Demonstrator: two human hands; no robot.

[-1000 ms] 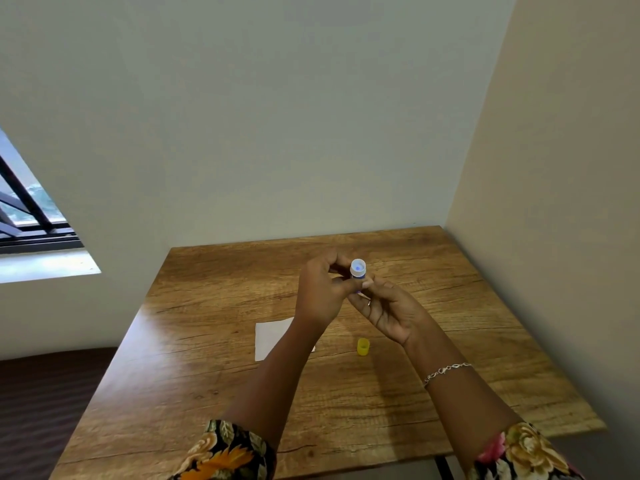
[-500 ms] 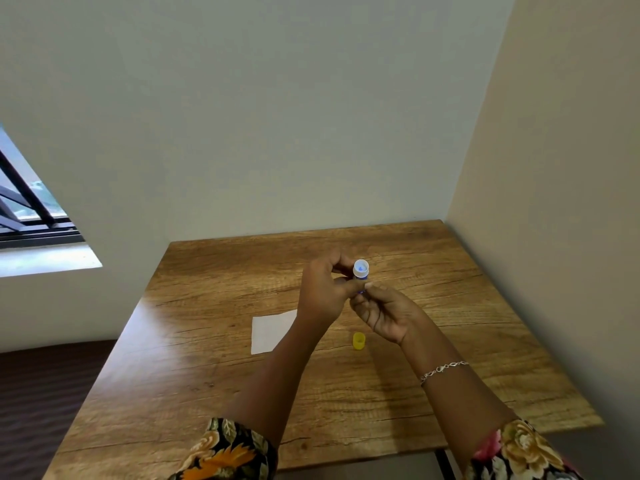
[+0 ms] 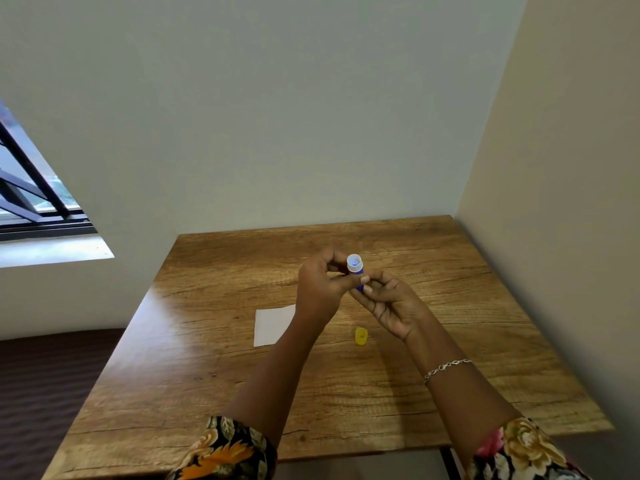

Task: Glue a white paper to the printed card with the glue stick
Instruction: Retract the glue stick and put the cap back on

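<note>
Little has moved in the last second: both hands still hold the glue stick (image 3: pixel 355 268) upright above the table (image 3: pixel 214 358), left hand (image 3: pixel 320 289) pinched round its barrel, right hand (image 3: pixel 389 303) closed on its base. Over-twisting could push out too much glue, which might snap off. White paper (image 3: pixel 272 325) lies partly under the left forearm beside 1 yellow cap (image 3: pixel 360 337); no printed card shows.
</note>
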